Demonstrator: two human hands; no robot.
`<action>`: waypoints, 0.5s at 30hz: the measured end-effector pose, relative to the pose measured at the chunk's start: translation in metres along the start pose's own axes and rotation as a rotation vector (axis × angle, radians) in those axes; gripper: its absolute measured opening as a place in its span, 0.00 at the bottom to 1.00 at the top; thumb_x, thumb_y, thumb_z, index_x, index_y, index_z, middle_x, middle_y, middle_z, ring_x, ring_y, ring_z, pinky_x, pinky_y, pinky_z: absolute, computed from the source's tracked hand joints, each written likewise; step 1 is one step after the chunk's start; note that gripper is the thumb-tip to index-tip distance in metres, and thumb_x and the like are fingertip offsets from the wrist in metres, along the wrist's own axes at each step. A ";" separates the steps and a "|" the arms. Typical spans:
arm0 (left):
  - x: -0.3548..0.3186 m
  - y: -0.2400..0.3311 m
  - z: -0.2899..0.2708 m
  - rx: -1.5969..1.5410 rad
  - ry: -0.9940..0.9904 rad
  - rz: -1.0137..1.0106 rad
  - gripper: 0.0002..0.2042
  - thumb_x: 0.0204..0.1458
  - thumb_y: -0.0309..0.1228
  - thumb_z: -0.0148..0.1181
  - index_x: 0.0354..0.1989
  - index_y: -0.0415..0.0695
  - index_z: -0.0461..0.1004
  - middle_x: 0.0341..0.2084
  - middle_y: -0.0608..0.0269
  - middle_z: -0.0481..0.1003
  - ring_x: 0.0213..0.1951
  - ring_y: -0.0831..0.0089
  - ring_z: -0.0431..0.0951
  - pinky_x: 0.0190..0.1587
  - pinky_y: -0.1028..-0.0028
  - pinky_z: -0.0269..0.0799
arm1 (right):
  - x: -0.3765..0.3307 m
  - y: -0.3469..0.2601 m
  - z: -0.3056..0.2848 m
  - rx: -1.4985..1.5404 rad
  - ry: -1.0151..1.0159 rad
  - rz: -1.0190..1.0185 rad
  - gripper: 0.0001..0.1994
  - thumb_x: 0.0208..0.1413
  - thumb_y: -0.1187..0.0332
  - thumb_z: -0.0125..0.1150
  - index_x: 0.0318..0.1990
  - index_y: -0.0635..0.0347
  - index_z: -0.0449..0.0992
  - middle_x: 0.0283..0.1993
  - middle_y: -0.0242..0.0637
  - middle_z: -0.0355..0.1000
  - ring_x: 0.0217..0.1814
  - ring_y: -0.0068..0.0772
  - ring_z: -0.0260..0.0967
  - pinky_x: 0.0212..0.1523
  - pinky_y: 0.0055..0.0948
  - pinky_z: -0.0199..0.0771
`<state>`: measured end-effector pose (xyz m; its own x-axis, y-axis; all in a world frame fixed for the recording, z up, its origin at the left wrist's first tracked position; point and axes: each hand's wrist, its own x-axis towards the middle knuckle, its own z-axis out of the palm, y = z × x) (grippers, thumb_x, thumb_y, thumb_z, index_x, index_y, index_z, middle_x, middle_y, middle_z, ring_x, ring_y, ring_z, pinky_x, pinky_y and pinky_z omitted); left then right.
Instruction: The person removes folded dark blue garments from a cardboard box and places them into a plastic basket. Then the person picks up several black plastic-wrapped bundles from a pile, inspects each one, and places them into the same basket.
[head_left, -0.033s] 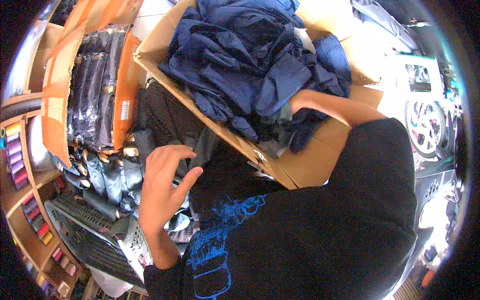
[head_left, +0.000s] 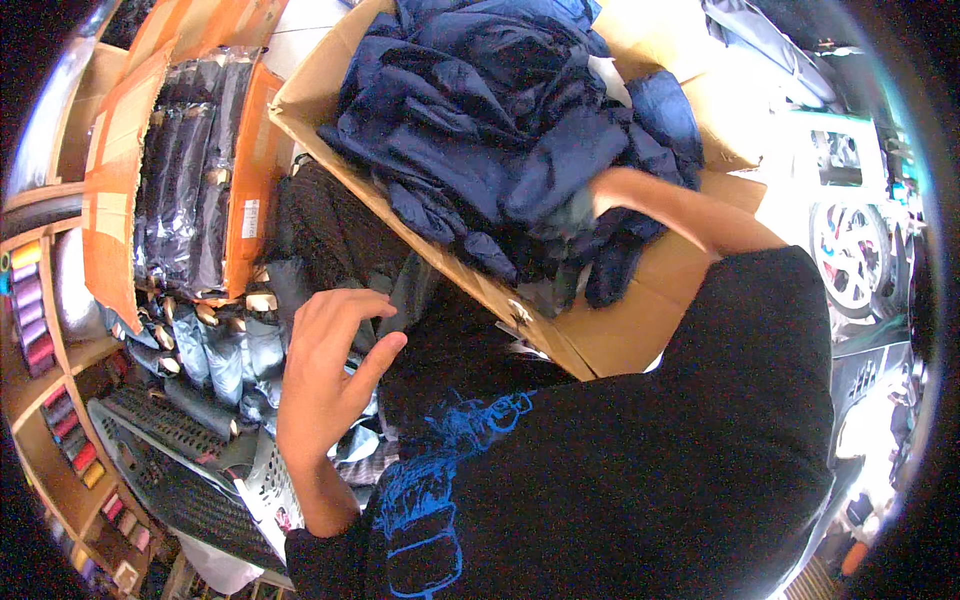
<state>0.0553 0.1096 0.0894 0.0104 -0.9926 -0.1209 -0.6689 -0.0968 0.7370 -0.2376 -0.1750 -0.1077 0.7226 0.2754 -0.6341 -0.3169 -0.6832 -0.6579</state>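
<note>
Right hand (head_left: 592, 205) buried in crumpled navy cloth (head_left: 500, 120), grip unclear; left hand (head_left: 325, 365) spread.

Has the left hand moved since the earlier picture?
No. The left hand sits at the same spot beside the cardboard box corner, fingers curled over the dark clothes, as in the earlier picture.
</note>
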 end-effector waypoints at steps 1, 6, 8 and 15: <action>0.001 0.001 -0.002 -0.041 -0.013 0.008 0.14 0.45 0.31 0.65 0.39 0.40 0.72 0.40 0.54 0.75 0.48 0.56 0.71 0.52 0.62 0.63 | -0.014 -0.006 -0.016 0.055 0.065 -0.126 0.19 0.56 0.59 0.57 0.53 0.56 0.72 0.55 0.42 0.71 0.56 0.47 0.67 0.56 0.41 0.66; 0.039 0.034 0.008 -0.229 0.305 0.246 0.35 0.33 0.33 0.75 0.54 0.41 0.68 0.55 0.43 0.67 0.58 0.51 0.66 0.60 0.60 0.60 | -0.038 -0.145 -0.088 0.758 0.398 -0.172 0.11 0.53 0.64 0.57 0.40 0.60 0.75 0.26 0.31 0.73 0.30 0.22 0.70 0.33 0.23 0.72; 0.056 0.045 0.016 -0.241 0.320 0.356 0.40 0.31 0.33 0.76 0.58 0.42 0.65 0.57 0.44 0.64 0.57 0.49 0.65 0.59 0.61 0.61 | -0.041 -0.207 -0.091 0.972 0.585 -0.088 0.12 0.54 0.62 0.58 0.41 0.61 0.75 0.28 0.31 0.73 0.30 0.21 0.69 0.33 0.23 0.72; 0.006 0.001 -0.009 -0.203 0.627 0.252 0.09 0.38 0.13 0.52 0.24 0.41 0.75 0.25 0.54 0.74 0.28 0.67 0.74 0.31 0.72 0.69 | -0.034 -0.163 -0.067 1.004 0.070 -0.159 0.18 0.57 0.59 0.59 0.46 0.65 0.72 0.35 0.35 0.72 0.36 0.25 0.70 0.38 0.26 0.72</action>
<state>0.0609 0.1025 0.0953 0.3403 -0.8359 0.4307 -0.5556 0.1908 0.8092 -0.1693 -0.1183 0.0486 0.8252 0.2517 -0.5057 -0.5601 0.2496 -0.7899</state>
